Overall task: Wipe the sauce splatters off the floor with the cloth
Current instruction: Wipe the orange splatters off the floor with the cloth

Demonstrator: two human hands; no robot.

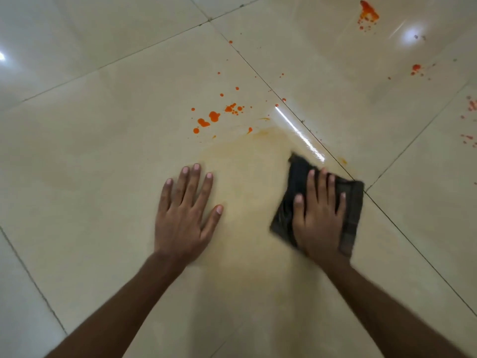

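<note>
A dark folded cloth lies flat on the cream tiled floor, and my right hand presses on it with straight, spread fingers. My left hand rests flat on the bare tile to the left, fingers spread. Orange sauce splatters dot the tile just beyond both hands. A pale orange smear spreads between the splatters and the cloth. A larger red-orange blotch sits at the far top right, a smaller blotch lies below it, and faint red spots mark the right edge.
Dark grout lines cross the glossy tiles diagonally. Bright light reflections glare on the floor at the top right and near the cloth.
</note>
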